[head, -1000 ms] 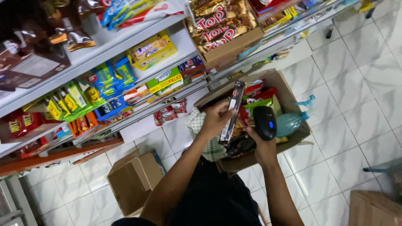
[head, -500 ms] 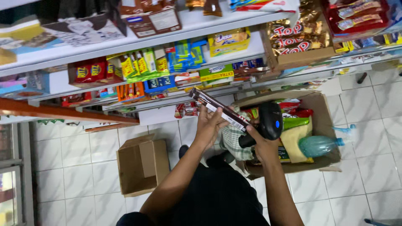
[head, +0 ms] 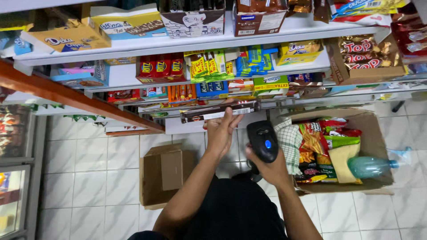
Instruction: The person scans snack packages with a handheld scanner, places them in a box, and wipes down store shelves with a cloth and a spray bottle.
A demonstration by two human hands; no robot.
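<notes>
Snack bar (head: 220,111), light, stiff and slick-wrapped, was pinched lengthwise in my left hand (head: 221,132) before the shelves (head: 133,44); my right hand (head: 267,165) gripped the scanner (head: 263,141), so I judged holding its edges safest.

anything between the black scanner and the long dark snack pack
Nothing: head view shows only distant floor tile between the black handheld scanner in the right hand and the long dark snack pack.

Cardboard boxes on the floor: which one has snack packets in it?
The large open box on the right, beside the right hand with the barcode scanner. It holds snack packets and a green bottle; the smaller box shows none.
</notes>
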